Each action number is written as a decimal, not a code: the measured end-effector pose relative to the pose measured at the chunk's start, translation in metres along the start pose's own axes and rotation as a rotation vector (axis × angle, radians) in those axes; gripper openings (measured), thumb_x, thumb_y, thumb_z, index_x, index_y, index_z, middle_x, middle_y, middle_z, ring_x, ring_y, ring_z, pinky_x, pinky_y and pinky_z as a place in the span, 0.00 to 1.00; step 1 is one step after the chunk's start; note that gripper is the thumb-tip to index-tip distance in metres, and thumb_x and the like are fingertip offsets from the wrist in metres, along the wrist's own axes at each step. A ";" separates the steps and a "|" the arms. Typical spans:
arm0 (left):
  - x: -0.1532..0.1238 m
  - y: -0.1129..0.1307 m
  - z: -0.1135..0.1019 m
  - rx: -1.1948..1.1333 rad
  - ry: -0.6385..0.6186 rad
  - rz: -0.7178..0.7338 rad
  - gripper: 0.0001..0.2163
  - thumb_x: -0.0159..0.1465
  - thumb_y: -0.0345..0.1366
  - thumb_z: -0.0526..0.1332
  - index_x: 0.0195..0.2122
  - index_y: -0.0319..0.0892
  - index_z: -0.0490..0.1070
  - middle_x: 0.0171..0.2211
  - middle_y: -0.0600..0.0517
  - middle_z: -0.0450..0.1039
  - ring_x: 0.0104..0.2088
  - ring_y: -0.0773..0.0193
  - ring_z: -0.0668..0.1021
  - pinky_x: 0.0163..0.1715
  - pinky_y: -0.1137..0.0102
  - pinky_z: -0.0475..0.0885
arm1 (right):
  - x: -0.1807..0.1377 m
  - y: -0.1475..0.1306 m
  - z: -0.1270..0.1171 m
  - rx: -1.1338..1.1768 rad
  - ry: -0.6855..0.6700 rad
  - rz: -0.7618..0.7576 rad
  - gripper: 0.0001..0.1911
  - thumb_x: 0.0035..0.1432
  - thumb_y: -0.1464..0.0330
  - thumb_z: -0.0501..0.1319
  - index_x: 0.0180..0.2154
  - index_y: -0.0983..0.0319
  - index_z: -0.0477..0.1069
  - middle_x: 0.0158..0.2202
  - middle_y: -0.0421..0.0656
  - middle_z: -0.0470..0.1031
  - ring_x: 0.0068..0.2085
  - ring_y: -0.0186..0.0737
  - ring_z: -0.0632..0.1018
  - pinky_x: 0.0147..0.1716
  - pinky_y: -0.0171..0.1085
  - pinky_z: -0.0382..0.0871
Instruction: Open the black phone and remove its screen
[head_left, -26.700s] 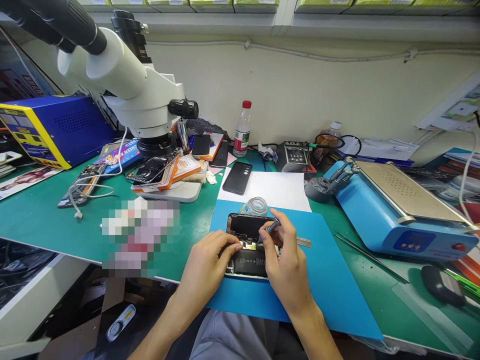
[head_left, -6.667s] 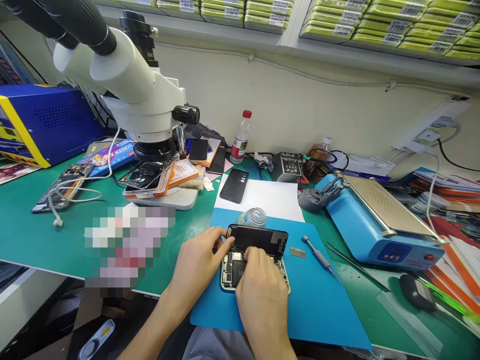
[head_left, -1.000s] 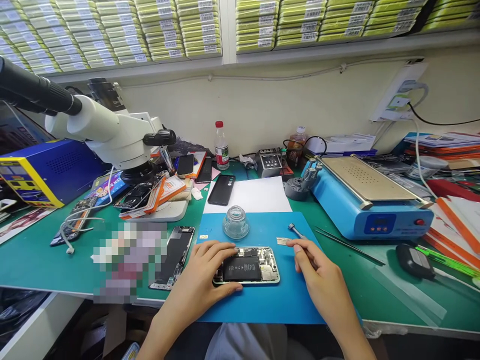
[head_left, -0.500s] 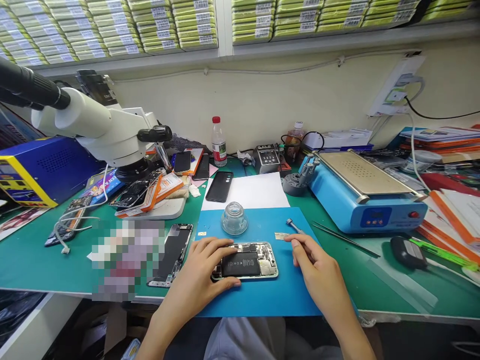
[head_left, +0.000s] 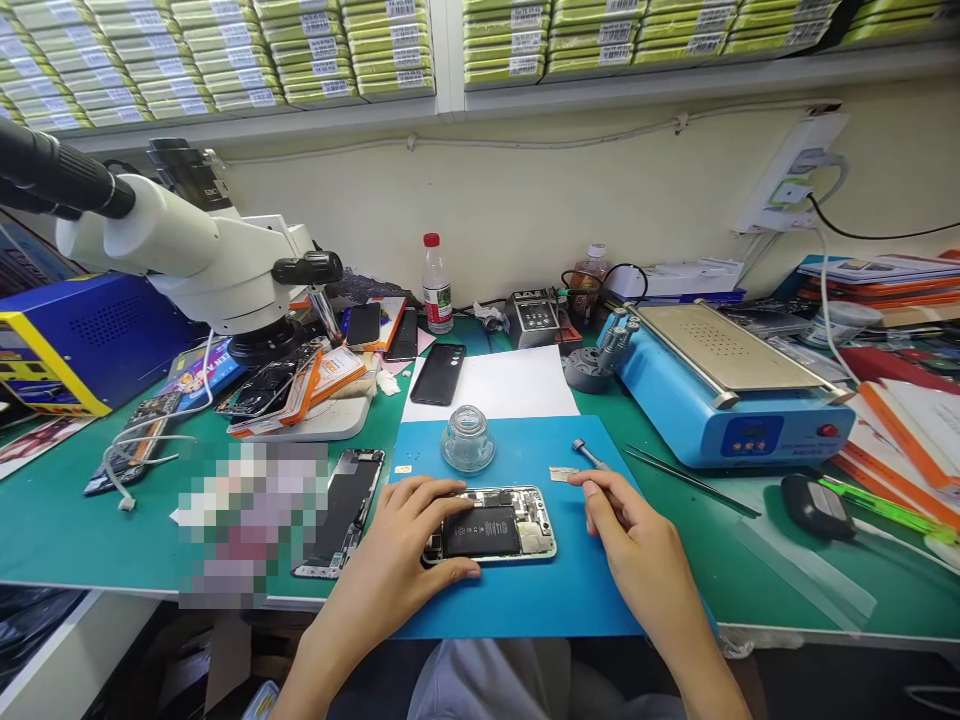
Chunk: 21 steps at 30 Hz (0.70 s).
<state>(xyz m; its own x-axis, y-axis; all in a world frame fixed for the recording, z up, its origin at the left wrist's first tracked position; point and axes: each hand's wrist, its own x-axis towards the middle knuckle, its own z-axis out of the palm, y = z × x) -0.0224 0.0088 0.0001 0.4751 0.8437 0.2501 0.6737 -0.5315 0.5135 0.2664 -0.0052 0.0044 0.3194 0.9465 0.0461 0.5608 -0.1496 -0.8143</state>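
Observation:
An opened phone lies on the blue mat, with its black battery and inner parts showing. My left hand grips its left end, fingers over the top edge and thumb along the bottom edge. To the right of the phone, my right hand is closed around a slim grey-blue screwdriver. Only one end of the screwdriver shows past the fingers. A small metal plate lies by the right fingertips. Behind the phone stands an upturned clear glass jar.
A detached phone screen lies to the left. Tweezers and a blue heating plate machine are at right. A microscope stands at back left. A black phone cover rests on white paper.
The view has shifted very slightly. Both hands, the phone and the screwdriver keep the same positions.

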 end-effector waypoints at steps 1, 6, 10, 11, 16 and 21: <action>0.000 0.000 0.000 -0.011 0.000 -0.014 0.24 0.67 0.44 0.73 0.63 0.57 0.71 0.65 0.52 0.74 0.65 0.45 0.71 0.65 0.47 0.69 | 0.000 0.000 0.000 0.000 -0.001 0.000 0.24 0.68 0.46 0.53 0.47 0.53 0.80 0.24 0.38 0.70 0.25 0.42 0.71 0.26 0.39 0.66; -0.002 0.001 0.002 -0.064 0.015 -0.118 0.33 0.63 0.38 0.76 0.67 0.58 0.65 0.64 0.51 0.73 0.65 0.46 0.71 0.62 0.51 0.72 | 0.001 -0.002 0.000 -0.006 0.005 0.020 0.25 0.67 0.47 0.54 0.48 0.53 0.81 0.24 0.39 0.71 0.23 0.41 0.70 0.23 0.39 0.62; -0.004 0.003 0.000 -0.069 0.059 -0.088 0.25 0.64 0.38 0.76 0.58 0.52 0.68 0.66 0.49 0.71 0.66 0.45 0.69 0.63 0.51 0.70 | 0.001 -0.004 0.000 0.001 0.019 0.010 0.24 0.66 0.48 0.55 0.46 0.53 0.82 0.23 0.39 0.72 0.24 0.42 0.71 0.23 0.38 0.62; -0.005 0.003 0.000 -0.068 0.079 -0.078 0.19 0.65 0.38 0.74 0.53 0.50 0.68 0.65 0.48 0.71 0.64 0.45 0.70 0.62 0.51 0.69 | 0.001 -0.005 -0.001 0.003 0.021 0.009 0.24 0.65 0.48 0.55 0.45 0.53 0.82 0.23 0.39 0.72 0.23 0.42 0.71 0.23 0.38 0.62; -0.006 0.004 -0.001 -0.023 0.131 -0.055 0.08 0.76 0.35 0.60 0.38 0.47 0.65 0.48 0.50 0.74 0.52 0.52 0.74 0.54 0.56 0.69 | 0.000 -0.008 -0.002 0.003 0.023 0.008 0.24 0.66 0.48 0.54 0.46 0.54 0.82 0.23 0.39 0.73 0.23 0.41 0.71 0.22 0.38 0.62; -0.004 0.004 0.002 0.028 0.111 -0.009 0.02 0.75 0.35 0.63 0.46 0.50 0.74 0.48 0.51 0.74 0.52 0.52 0.74 0.54 0.56 0.66 | 0.000 -0.008 -0.002 0.015 0.024 0.009 0.24 0.66 0.49 0.54 0.47 0.54 0.81 0.23 0.39 0.72 0.23 0.41 0.71 0.23 0.38 0.61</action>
<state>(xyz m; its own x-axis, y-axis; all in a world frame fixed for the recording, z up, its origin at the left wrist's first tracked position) -0.0210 0.0032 -0.0007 0.4040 0.8510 0.3356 0.6944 -0.5241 0.4931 0.2628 -0.0049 0.0121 0.3428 0.9380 0.0520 0.5464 -0.1540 -0.8233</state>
